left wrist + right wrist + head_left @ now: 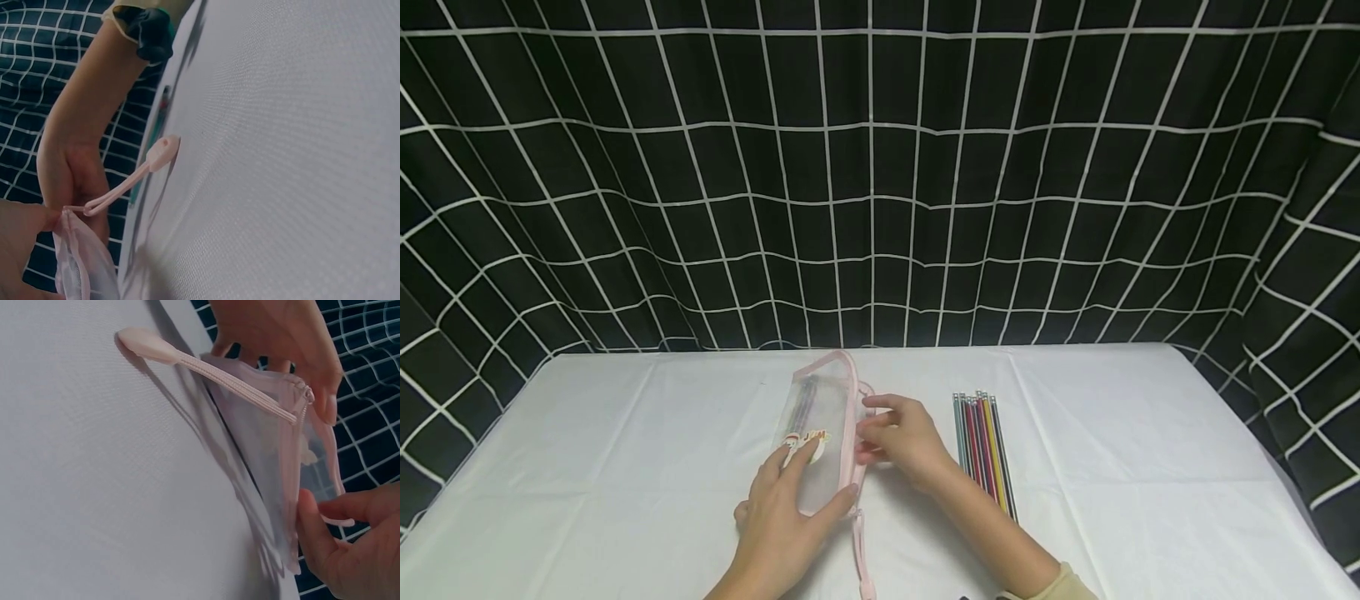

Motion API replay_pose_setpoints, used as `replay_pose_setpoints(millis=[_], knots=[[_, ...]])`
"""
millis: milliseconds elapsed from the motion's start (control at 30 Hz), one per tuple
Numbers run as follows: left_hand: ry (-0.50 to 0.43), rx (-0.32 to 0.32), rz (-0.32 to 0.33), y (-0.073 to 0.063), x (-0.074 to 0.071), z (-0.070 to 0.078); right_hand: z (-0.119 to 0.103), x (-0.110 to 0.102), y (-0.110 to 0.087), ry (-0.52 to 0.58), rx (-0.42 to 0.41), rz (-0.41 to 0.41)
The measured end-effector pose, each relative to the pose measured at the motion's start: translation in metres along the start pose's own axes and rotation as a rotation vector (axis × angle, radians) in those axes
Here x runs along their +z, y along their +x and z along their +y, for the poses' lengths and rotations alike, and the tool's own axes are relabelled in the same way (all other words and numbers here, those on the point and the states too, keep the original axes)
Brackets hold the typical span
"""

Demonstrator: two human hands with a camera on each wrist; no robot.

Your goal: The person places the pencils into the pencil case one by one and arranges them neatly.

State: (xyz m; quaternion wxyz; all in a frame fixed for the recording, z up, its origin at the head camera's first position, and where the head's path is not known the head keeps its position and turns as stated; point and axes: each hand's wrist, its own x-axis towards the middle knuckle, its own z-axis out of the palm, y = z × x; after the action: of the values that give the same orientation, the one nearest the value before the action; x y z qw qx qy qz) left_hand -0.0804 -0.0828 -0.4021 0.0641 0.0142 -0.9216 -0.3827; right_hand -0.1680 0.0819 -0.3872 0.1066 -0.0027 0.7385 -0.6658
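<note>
A clear mesh pencil case [826,402] with pink edging lies on the white table, a cartoon print on its front. Several pencils [802,406] show faintly through its left side. My left hand [784,518] grips the near end, fingers over the print and thumb by the zip corner. At the long zipped edge, my right hand [908,440] pinches the rim, its fingertips partly hidden by the case. In the right wrist view, the zip [302,412] parts from the far rim and leaves a gap. A pink wrist strap [861,550] hangs from the near corner.
Right of the case, several loose pencils [979,442] lie side by side, their lower ends partly behind the right forearm. White cloth [1150,467] covers the table. Black curtain [895,167] with a white grid stands behind and at both sides.
</note>
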Motion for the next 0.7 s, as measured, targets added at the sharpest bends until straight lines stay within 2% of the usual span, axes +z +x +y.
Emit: replay_pose_setpoints(millis=[267, 467, 700], knots=[[-0.01, -0.008, -0.006, 0.0, -0.002, -0.001, -0.005, -0.005, 0.001, 0.055, -0.01, 0.01], [-0.019, -0.019, -0.022, 0.001, -0.003, -0.001, -0.006, -0.012, 0.0, 0.045, -0.01, 0.029], [-0.02, -0.003, -0.001, 0.001, -0.003, -0.001, -0.007, -0.023, -0.004, 0.034, -0.007, 0.033]])
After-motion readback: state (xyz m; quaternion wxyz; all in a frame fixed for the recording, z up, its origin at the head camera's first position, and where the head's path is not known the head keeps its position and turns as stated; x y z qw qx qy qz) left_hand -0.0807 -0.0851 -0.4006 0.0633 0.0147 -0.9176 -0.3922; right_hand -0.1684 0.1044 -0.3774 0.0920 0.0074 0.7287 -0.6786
